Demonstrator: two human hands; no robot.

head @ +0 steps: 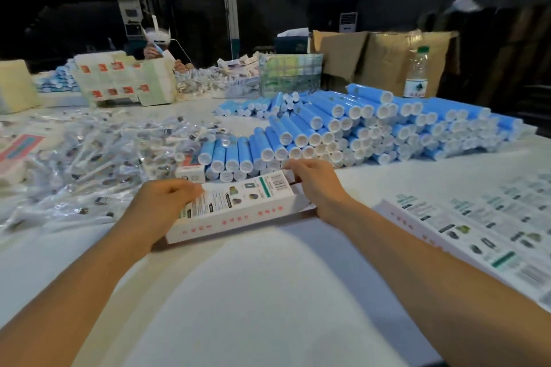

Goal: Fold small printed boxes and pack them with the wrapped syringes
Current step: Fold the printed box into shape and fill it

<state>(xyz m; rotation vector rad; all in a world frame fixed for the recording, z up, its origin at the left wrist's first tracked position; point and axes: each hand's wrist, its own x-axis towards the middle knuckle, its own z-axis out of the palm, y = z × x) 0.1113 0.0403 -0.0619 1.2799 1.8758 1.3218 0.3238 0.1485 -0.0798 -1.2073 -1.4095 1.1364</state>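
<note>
A long white printed box (238, 208) lies on the white table in front of me, its barcode end to the right. My left hand (161, 205) grips its left end with fingers curled over the top. At the right end, by the end flap, my right hand (319, 185) holds the box with bent fingers. A heap of clear-wrapped syringes (89, 158) covers the table to the left. Flat printed boxes (483, 235) lie in a row at the right.
Stacks of blue tubes with white caps (343, 131) lie just behind the box. A small white box (190, 173) stands by the tubes. A water bottle (416, 73), cartons and stacked white boxes (125, 77) stand at the back. Another person (158, 45) works across the table.
</note>
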